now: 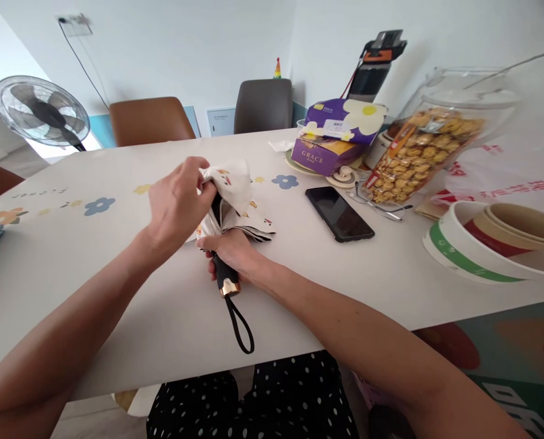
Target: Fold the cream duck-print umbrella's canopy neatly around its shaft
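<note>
A folding umbrella [235,189] with a cream, small-patterned canopy is collapsed above the table, its loose folds pointing away from me. Its black handle [225,273] has a gold end cap and a black wrist strap that hangs toward the table's near edge. My right hand [233,250] is wrapped round the umbrella where the handle meets the canopy. Higher up, my left hand [178,198] pinches a fold of the canopy fabric between thumb and fingers. The dark underside shows between the folds near my left fingertips.
Right of the umbrella lie a black phone [340,213] and eyeglasses [381,207]. Beyond them stand a purple box [324,155], a tissue pack [345,119], a water bottle [370,76] and a snack jar [429,152]. Paper bowls [477,253] sit near the right edge. A fan [41,113] stands far left.
</note>
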Available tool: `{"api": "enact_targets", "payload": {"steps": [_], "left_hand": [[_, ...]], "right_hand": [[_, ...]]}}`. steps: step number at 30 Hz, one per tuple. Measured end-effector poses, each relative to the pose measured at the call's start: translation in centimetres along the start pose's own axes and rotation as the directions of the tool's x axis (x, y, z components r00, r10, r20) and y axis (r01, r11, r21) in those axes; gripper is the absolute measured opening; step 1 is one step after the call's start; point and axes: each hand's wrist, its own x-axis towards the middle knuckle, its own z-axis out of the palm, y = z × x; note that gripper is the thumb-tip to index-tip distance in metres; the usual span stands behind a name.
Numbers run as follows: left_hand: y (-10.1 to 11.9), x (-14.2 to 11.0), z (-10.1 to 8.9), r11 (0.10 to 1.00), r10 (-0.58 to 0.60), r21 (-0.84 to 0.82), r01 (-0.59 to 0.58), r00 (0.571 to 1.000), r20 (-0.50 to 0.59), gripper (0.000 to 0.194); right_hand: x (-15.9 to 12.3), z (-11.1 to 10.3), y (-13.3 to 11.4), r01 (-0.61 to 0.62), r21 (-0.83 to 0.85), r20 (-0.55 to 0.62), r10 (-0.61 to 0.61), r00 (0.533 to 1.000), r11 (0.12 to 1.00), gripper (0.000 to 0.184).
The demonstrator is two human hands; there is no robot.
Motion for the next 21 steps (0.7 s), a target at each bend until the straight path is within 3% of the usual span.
{"api": "enact_targets", "payload": {"steps": [6,10,12,15,21], "left_hand": [[-1.4,1.3,-2.5,0.999,-0.035,-0.011,0.034,0.989,-0.140,0.024],[-2.0,1.6,-3.9,0.997,-0.054,0.050,0.061,0.991,-0.124,0.031],[-2.4,1.9,-4.4,0.988,-0.089,0.119,0.094,0.995,-0.048,0.036],[-3.4,2.5,-4.8,0.961,-0.152,0.257,0.106,0.974,0.166,0.038],[-5.3,3.0,-3.7,0.927,-0.223,0.374,0.018,0.828,0.513,0.035]], "right_hand": [[-0.1,-0.3,-0.3,-0.032,0.088,-0.007,0.032,0.999,0.996,0.016],[0.4,-0.7,-0.5,-0.011,0.162,-0.001,0.011,1.000,0.987,0.013],[0.4,-0.9,-0.7,0.003,0.187,-0.010,-0.001,1.000,0.982,0.012],[0.3,-1.3,-1.3,0.021,0.213,-0.014,-0.018,1.000,0.977,0.012],[-0.1,-1.8,-2.2,0.042,0.275,0.050,-0.058,0.997,0.960,0.017]]}}
